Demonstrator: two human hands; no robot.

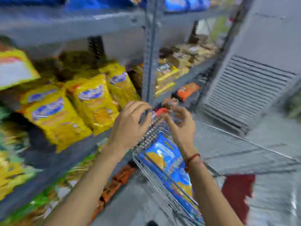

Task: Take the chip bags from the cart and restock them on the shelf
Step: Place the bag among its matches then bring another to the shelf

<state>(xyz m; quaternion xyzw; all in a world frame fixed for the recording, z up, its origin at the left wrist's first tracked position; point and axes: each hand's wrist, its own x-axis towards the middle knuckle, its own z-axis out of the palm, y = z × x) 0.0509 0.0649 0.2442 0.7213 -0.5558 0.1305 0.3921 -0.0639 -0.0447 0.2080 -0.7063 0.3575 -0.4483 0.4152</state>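
Left hand [130,123]: hovering above the near end of the cart, fingers loosely curled, gripping nothing.
Right hand [180,123]: raised just beside the left, fingers bent inward and empty; a red thread [192,160] is circling the wrist.
Gap between hands: narrow, the 2 hands not touching.
Cart [162,176]: a wire basket sitting directly below the hands, its rim running along the shelf front.
Blue chip bag [167,162]: lying flat inside the cart, under the right forearm.
Shelf [53,162]: standing to the left, its grey edge lying close to the cart.
Yellow bags [73,105]: leaning in 3 rows on the shelf; blur is hiding their print.
Upright post [149,54]: rising just behind the left fingers.
Floor [244,152]: lying open to the right of the cart.
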